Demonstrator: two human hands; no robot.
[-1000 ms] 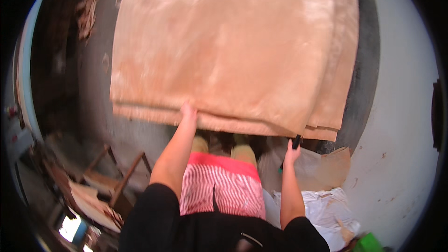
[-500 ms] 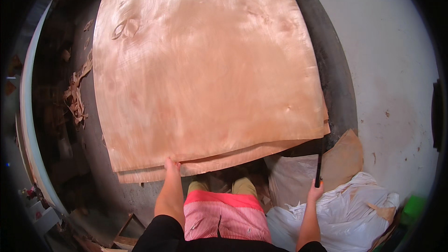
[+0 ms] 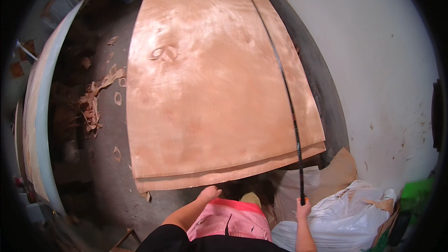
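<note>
A large sheet of pale wood veneer (image 3: 210, 112) lies in front of me. Another sheet (image 3: 233, 174) sticks out beneath its near edge. My right hand (image 3: 304, 208) is wrapped round the near end of a long, thin black rod (image 3: 290, 104). The rod stretches away over the veneer close to its right side, reaching the far end. Just short of the near edge, by my waist, my left hand (image 3: 211, 193) is curled closed, apart from the sheets, with nothing visible in it.
White plastic bags (image 3: 343, 214) and a brown piece of sheet (image 3: 333, 170) lie at the lower right by the pale wall (image 3: 378, 88). Veneer scraps (image 3: 92, 109) litter the dark floor on the left. Beyond them stands a stack of sheets (image 3: 39, 126).
My left hand has let go of the veneer's near edge and drawn back. The rod, earlier along the sheet's right edge, now lies over the veneer. The view has shifted.
</note>
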